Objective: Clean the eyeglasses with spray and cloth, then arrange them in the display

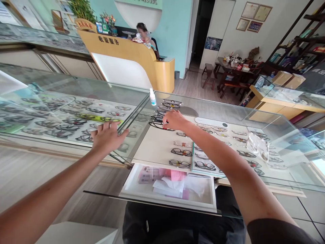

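My right hand (174,120) reaches over the glass counter top (228,115) and its fingers close on a black-framed pair of glasses (158,125) at the near end of a row of several glasses (169,104) lying on the glass. My left hand (108,136) lies flat with fingers spread on the glass of the adjoining display case (76,88). Under the glass sits a white tray (154,145) with a few pairs of glasses (181,152).
A small spray bottle (152,97) stands on the glass beyond the row. A crumpled plastic bag (257,145) lies at the right. An open drawer (170,188) with papers sits below. A person sits behind the yellow reception desk (132,54). Chairs and a table stand at the back right.
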Demonstrator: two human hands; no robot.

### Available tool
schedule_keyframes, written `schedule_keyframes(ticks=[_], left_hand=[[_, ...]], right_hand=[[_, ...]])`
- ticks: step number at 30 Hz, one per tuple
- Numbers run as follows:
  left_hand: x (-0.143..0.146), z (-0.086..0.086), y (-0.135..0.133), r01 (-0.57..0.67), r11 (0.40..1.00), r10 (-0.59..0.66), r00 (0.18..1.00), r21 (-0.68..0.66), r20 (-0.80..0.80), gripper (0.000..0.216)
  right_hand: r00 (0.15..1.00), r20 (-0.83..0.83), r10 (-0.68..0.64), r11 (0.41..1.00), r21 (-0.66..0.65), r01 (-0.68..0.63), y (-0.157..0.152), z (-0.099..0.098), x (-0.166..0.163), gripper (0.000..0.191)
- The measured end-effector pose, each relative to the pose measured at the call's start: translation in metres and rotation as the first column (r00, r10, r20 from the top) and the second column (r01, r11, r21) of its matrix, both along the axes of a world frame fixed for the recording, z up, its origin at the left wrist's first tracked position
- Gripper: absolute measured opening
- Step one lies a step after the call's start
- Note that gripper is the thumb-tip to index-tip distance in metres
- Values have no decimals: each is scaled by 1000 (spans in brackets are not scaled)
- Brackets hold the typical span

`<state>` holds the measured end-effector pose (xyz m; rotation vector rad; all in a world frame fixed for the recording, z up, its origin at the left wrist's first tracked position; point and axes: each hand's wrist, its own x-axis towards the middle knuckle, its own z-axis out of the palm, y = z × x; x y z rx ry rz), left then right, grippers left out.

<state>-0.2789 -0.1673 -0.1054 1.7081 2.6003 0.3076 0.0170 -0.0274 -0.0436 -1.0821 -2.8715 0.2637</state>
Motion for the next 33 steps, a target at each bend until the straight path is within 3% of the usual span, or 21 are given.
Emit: schedule_keyframes(ticks=[10,19,25,31,33], left_hand=[[3,4,-2,9,1000,-8,999,-13,48,84],[1,2,-1,14,1000,-13,999,-12,38,84],[0,3,0,4,1000,-4,999,-7,49,83],[-1,-1,-2,21,1000,-22,999,15,50,84],[0,-2,-2,24,999,-25,999,34,42,83]], right_hand=[[999,12,30,999,-27,-29,10,-7,-23,19],[998,55,12,998,62,-15,-3,-12,-20,20],[1000,17,3,999,53,-3,-11,-11,-14,21],[989,-117,87,996,5,-87,-68,-5,15,22],[955,-249,162,975,-107,-194,-100,-5,28,16]])
